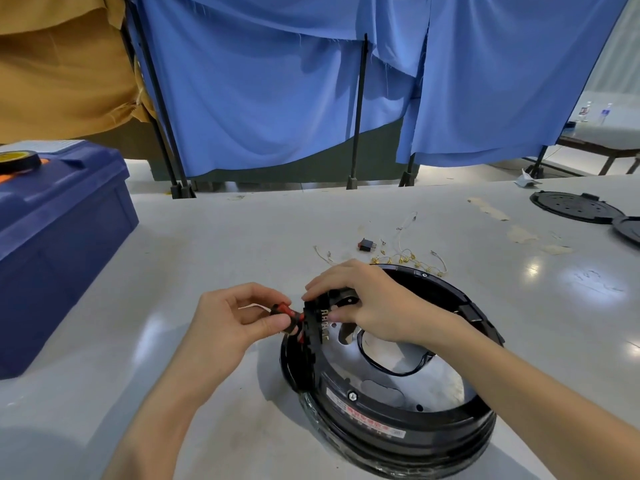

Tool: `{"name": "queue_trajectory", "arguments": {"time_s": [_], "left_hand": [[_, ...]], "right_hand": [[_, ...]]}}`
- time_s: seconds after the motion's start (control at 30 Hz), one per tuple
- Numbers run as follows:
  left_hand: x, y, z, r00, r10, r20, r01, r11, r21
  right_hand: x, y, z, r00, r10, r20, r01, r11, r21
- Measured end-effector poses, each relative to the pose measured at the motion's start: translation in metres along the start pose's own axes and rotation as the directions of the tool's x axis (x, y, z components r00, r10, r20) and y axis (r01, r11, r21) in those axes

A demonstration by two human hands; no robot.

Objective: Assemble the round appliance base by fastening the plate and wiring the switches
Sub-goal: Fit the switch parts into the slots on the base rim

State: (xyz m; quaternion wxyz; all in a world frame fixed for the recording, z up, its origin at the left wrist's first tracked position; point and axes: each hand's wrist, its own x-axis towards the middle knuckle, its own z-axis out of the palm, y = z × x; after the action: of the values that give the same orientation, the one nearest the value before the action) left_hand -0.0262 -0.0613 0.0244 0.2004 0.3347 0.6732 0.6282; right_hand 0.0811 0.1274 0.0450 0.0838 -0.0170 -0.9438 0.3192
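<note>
The round black appliance base (398, 420) lies on the grey table, tilted up at its left side, with a shiny metal plate (436, 382) inside it. My left hand (228, 320) pinches a red and black rocker switch (282, 311) at the outside of the base's left rim. My right hand (360, 299) grips the rim's switch panel (317, 327) from above, fingers curled over it. A second switch (366, 244) and several white wires with brass terminals (408, 258) lie on the table just behind the base.
A large blue plastic box (59, 244) with a tape roll (19, 161) on top stands at the left. Two black round covers (575, 206) lie at the far right. Blue cloth screens on black stands (277, 81) hang beyond the table's back edge.
</note>
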Motion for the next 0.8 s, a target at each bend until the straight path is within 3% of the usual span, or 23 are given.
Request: {"name": "queue_trajectory", "arguments": {"time_s": [0.17, 0.23, 0.5, 0.8], "left_hand": [[0.0, 0.003, 0.008, 0.983, 0.112, -0.143, -0.118, 0.992, -0.033], [-0.001, 0.004, 0.014, 0.98, 0.133, -0.151, -0.142, 0.988, -0.053], [-0.003, 0.003, 0.018, 0.991, 0.01, -0.132, -0.028, 0.99, -0.141], [-0.005, 0.003, 0.006, 0.999, 0.039, -0.012, -0.038, 0.994, 0.098]], "right_hand": [[0.002, -0.005, -0.001, 0.99, 0.007, -0.143, 0.014, 0.99, 0.142], [0.002, -0.008, -0.003, 0.991, -0.012, -0.131, 0.036, 0.982, 0.183], [-0.002, -0.007, -0.003, 0.993, 0.012, -0.118, 0.018, 0.969, 0.248], [-0.002, -0.009, 0.003, 0.999, 0.008, -0.039, -0.005, 0.998, 0.064]]}}
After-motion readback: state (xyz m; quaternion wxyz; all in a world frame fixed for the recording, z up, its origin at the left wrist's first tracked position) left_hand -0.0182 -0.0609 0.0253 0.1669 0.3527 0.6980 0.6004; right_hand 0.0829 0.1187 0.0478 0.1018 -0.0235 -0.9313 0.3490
